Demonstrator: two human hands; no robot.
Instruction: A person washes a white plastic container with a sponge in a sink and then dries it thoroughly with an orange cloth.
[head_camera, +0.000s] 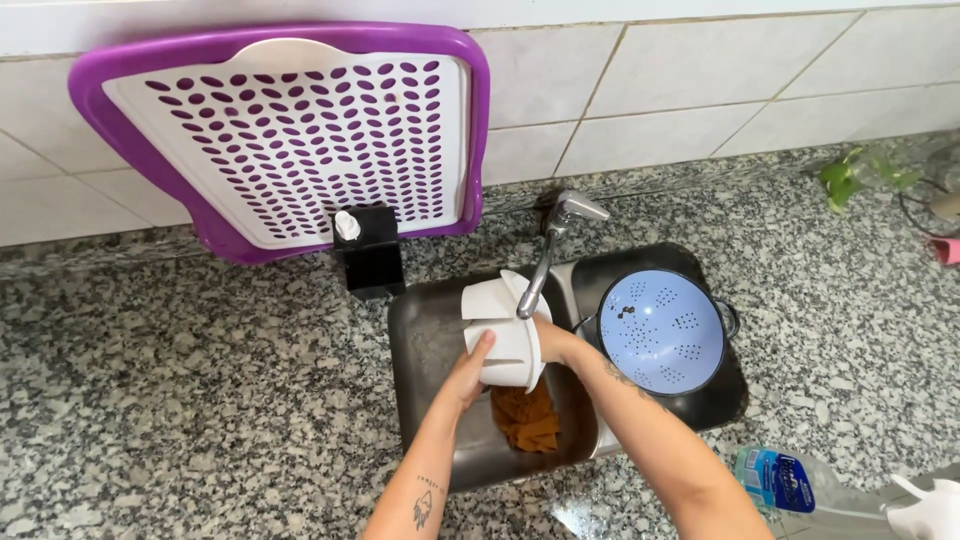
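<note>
I see the speckled grey granite table (180, 400) filling most of the view, with a white tiled wall (700, 90) behind it. Leaning against that wall is a large purple-rimmed draining tray with a white perforated insert (280, 140), and a small black box-shaped holder (370, 260) stands just in front of it. Set into the table is a dark steel double sink (430, 400); its right basin holds a pale blue enamel colander with small holes (660, 330). A chrome tap (555, 245) reaches over the divide between the basins.

Over the left basin, under the spout, I hold a white plastic tub-shaped container (505, 340). My left hand (468, 372) wraps its near side, thumb pressed on the wall, fingers closed around it. My right hand (555, 340) is mostly hidden behind the container; it seems to grip the far side or reach inside, but I cannot tell how far it is closed. Below the container a brown crumpled cloth (525, 415) lies in the basin. At the lower right edge lie a clear plastic bottle with a blue label (785, 480) and something white (925, 510).

I judge this as the washing step on the container. I cannot make out whether water runs. The next move calls for a firm two-handed hold while turning the wet plastic.
</note>
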